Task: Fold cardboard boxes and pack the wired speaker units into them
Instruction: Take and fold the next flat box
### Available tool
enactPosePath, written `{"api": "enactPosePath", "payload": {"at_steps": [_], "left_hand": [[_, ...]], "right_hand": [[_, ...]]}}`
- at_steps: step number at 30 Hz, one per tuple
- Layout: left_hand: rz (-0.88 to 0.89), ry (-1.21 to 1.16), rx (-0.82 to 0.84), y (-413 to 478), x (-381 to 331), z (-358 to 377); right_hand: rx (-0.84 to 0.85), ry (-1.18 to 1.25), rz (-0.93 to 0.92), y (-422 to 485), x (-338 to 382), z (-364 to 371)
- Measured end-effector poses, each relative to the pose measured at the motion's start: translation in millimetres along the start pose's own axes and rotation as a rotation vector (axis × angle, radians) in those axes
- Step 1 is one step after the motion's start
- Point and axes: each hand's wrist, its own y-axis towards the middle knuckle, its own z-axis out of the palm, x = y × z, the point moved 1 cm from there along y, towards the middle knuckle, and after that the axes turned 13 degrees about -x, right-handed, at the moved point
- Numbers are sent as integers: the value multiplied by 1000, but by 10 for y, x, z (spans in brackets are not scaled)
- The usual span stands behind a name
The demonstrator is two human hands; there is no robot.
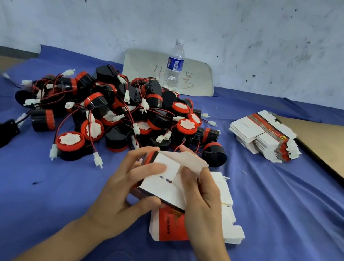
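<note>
half-folded white box [165, 181], gripped by curled fingers of left hand [130, 192] and right hand [202, 201], near speaker pile [121, 110] on blue surface [288, 220].

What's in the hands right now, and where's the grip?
One partly folded cardboard box, in both hands: left hand grips its left side, right hand pinches its upper flap.

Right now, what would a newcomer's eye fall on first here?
The heap of black-and-red round speaker units, tangled in red wires, on the blue cloth at centre left. Just in front, the left hand and right hand grip a half-folded white-and-red cardboard box. A clear plastic water bottle stands upright behind the heap; a stack of flat printed box blanks lies at the right.
</note>
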Motion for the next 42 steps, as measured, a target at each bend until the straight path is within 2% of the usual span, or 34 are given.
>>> {"api": "enactPosePath", "payload": {"at_steps": [5, 9, 12, 17, 21, 24, 26, 30, 33, 37, 42], "left_hand": [[-23, -99, -38, -32, 16, -2], [-11, -130, -40, -46, -11, 16], [-71, -156, -40, -50, -30, 11], [-100, -54, 2, -9, -73, -42], [-87, -4, 28, -25, -105, -17], [-70, 14, 42, -47, -107, 16], [-46, 11, 40, -52, -111, 26], [-76, 0, 59, -50, -91, 28], [-151, 10, 172, -68, -42, 28], [-215, 8, 279, -82, -32, 50], [-226, 14, 306, -62, -41, 43]], "right_hand": [[242, 15, -226, 53, 147, -80], [400, 73, -83, 100, 253, -201], [380, 1, -4, 97, 279, -194], [386, -132, -41, 48, 276, -146], [289, -364, -208, 5, 251, -108], [220, -448, -258, 2, 250, -94], [251, -397, -223, 12, 259, -109], [288, -220, -26, 85, 314, -237], [375, -233, 88, 144, 335, -370], [515, -301, 155, 173, 363, -480], [652, -127, 234, 154, 400, -500]]}}
